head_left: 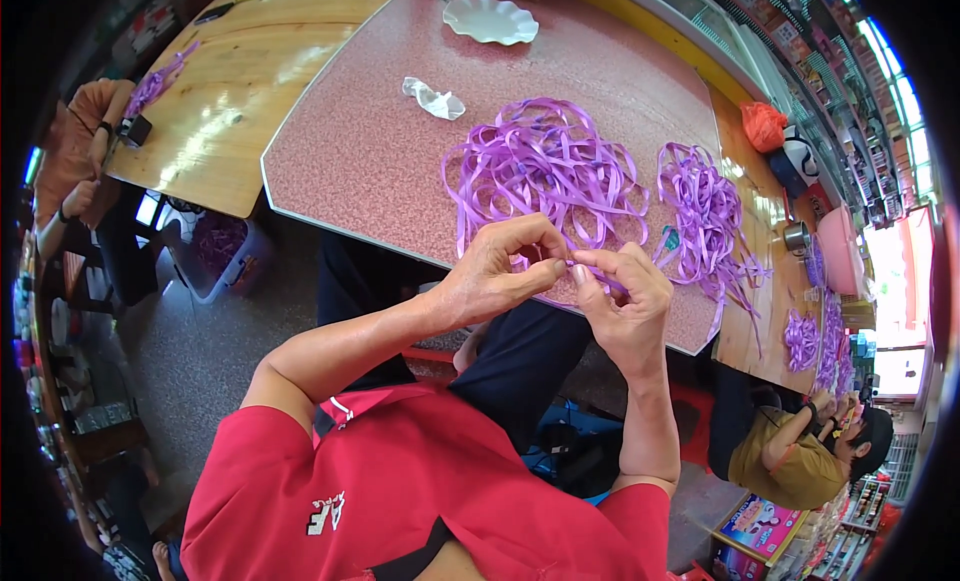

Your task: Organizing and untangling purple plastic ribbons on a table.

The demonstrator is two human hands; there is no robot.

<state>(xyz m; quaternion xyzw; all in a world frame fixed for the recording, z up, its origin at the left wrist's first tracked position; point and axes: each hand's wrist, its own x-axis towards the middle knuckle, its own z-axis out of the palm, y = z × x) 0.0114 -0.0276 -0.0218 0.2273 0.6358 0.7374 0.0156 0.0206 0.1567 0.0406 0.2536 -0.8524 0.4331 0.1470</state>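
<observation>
Both of my hands meet just over the near edge of the pink speckled table. Thumb and fingertips of my left hand pinch a thin purple ribbon. My right hand grips the same ribbon a short way to the right, thumb against forefinger. The small part between the fingertips is mostly hidden. Right behind my hands lies a large loose heap of purple ribbon. To its right is a second tangled ribbon heap, with strands trailing toward the table's right edge.
A crumpled white wrapper and a white scalloped plate lie farther back. Wooden tables flank mine, with a person at the left and another at the right. A plastic tub of purple ribbon stands on the floor, left.
</observation>
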